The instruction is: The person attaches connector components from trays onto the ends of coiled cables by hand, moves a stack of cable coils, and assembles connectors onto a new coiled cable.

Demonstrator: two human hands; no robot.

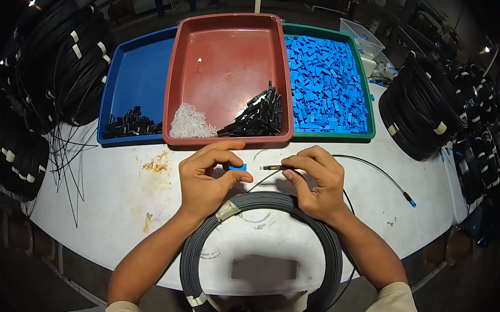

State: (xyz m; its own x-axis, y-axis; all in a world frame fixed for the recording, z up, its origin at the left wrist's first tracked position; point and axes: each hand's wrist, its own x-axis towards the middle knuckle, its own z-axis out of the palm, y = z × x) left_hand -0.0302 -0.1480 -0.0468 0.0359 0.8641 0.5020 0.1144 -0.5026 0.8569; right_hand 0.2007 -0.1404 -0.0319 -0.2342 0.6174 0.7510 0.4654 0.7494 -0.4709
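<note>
My left hand (207, 173) pinches a small blue connector housing (238, 167) between thumb and fingers. Facing it across a short gap, my right hand (316, 181) grips a black cable connector (274, 167) with a pale tip pointing left toward the housing. The two parts are apart. Below both hands lies a coil of black cable (270, 201), bound with light tape and reaching over the table's near edge. Another cable end with a blue-tipped connector (410, 200) rests on the table to the right.
A red tray (228, 50) holds clear small parts (189, 123) and black pieces (258, 116). Beside it stand a blue tray (137, 73) with black parts and a green tray (372, 121) full of blue housings. Cable coils (421, 107) flank the white table (113, 204).
</note>
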